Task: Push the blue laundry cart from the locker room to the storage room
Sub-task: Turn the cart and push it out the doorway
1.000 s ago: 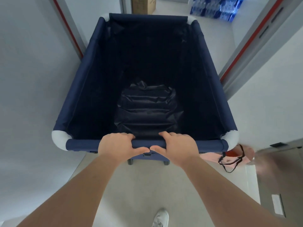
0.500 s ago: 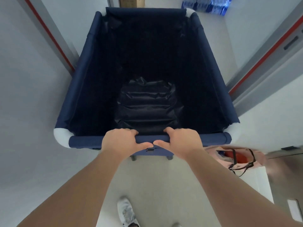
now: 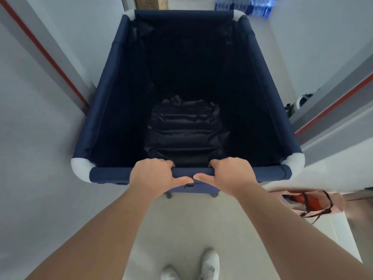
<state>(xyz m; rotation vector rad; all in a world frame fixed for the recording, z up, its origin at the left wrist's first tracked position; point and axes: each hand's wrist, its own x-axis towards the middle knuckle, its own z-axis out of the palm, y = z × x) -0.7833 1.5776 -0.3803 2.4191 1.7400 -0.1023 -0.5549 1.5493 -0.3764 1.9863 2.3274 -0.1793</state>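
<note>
The blue laundry cart fills the middle of the head view, a deep navy fabric bin with white corner caps and a crumpled dark liner at its bottom. My left hand and my right hand both grip the near top rail, side by side, thumbs almost touching. The cart stands inside a doorway, its sides close to the frame on both sides.
A grey door frame with a red stripe runs along the left, another along the right. A pink and red bag lies at the right. A cardboard box and packs of water bottles stand beyond the cart.
The cart has rolled forward through the doorway; the door frames have slid back toward me on both sides. My hands keep the same grip on the rail. My feet have stepped forward.
</note>
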